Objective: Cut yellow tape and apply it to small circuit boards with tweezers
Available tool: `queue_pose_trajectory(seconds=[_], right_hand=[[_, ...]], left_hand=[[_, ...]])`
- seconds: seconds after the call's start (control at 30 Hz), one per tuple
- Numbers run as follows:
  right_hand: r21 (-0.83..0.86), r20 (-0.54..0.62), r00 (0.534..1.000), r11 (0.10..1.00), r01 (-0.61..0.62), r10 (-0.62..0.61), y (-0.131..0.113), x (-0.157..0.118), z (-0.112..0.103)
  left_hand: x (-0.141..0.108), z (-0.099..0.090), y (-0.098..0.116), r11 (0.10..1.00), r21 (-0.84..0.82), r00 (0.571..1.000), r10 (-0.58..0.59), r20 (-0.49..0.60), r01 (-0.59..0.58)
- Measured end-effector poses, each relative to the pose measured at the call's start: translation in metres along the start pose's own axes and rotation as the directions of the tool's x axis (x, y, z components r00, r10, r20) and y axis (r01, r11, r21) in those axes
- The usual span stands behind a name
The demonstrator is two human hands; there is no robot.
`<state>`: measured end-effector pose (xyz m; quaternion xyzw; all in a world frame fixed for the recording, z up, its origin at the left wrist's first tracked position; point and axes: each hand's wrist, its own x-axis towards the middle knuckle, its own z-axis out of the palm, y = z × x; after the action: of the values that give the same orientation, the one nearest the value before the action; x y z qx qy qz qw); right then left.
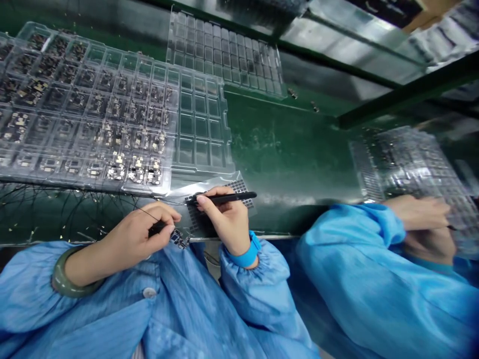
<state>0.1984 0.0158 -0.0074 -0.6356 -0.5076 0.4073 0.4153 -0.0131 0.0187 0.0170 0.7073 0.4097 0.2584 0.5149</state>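
Note:
My left hand (147,230) is closed on a small circuit board (180,239), which sticks out past the fingertips at the table's front edge. A thin black wire runs over these fingers. Pinched in my right hand (226,217) is a black pen-shaped tool (234,197), probably tweezers, lying nearly level. Its left end is over a sheet of small dark squares (243,188), partly covered by my right hand. Whether the tool's tip touches the sheet I cannot tell.
Clear plastic trays (202,119) at the left have many cells, several with circuit boards. Another clear tray (224,52) lies behind. Black wires (75,199) trail along the front left edge. At right, a co-worker's hands (419,219) are beside more trays (411,159). A green post (407,89) slants there.

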Motion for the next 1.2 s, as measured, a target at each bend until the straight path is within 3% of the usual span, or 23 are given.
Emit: queue_pose_trajectory(seconds=[0.17, 0.37, 0.87, 1.03, 1.2], right_hand=[[-0.044, 0.005, 0.998, 0.997, 0.059, -0.059, -0.0045, 0.0005, 0.0023], [0.039, 0.021, 0.997, 0.997, -0.073, 0.072, -0.0060, 0.0040, -0.0004], [0.032, 0.039, 0.997, 0.997, -0.067, 0.066, -0.0042, 0.0057, -0.0016], [0.113, 0.053, 0.993, 0.987, -0.113, 0.108, -0.0071, 0.0067, -0.0012], [0.298, -0.024, 0.989, 0.945, -0.131, 0.145, -0.0104, 0.0029, -0.0056]], left_hand=[[0.0004, -0.0011, -0.0004, 1.000, 0.014, 1.000, 0.004, 0.017, -0.004], [0.0015, -0.0017, 0.0009, 1.000, -0.002, 1.000, 0.004, 0.010, -0.004], [-0.0004, -0.0001, -0.0033, 1.000, -0.023, 1.000, 0.012, 0.010, -0.012], [-0.0017, 0.0007, -0.0055, 0.999, -0.040, 1.000, 0.012, 0.000, -0.012], [-0.0008, 0.0002, -0.0046, 0.998, -0.058, 1.000, 0.001, -0.021, -0.002]])
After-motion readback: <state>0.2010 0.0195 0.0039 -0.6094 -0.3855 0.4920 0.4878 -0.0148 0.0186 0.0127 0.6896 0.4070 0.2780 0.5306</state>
